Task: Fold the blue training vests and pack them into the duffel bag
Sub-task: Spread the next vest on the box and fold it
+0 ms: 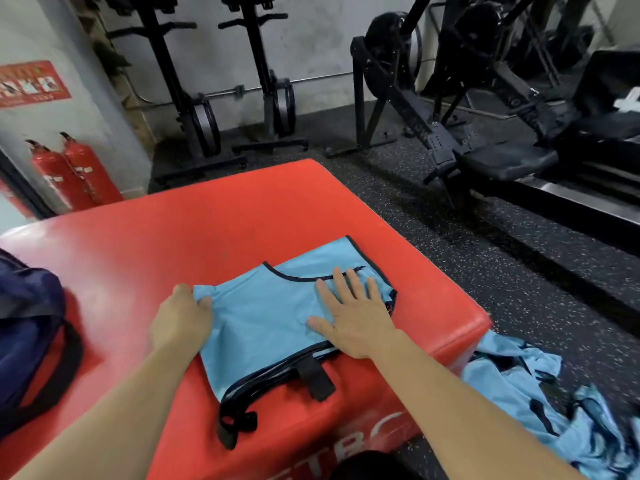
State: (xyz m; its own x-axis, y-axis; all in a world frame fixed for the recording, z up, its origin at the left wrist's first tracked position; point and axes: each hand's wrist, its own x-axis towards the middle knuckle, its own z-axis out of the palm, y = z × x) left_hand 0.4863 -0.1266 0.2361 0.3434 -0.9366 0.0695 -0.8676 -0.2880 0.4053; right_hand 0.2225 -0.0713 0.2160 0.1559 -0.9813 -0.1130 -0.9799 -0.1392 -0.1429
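Note:
A light blue training vest (266, 317) with dark trim lies partly folded on the red padded box (194, 230). My left hand (181, 318) grips the vest's left edge, fingers curled under the cloth. My right hand (353, 317) lies flat on the vest's right side, fingers straight and spread, pressing it down. Black straps hang from the vest over the box's front edge. The dark navy duffel bag (27, 327) sits on the box at the far left, partly out of frame. A heap of more blue vests (540, 403) lies on the floor to the right.
Two red fire extinguishers (69, 171) stand by the wall at the left. Black rowing machines (450, 133) and upright gym frames (207, 98) stand behind and to the right on the speckled rubber floor (485, 237).

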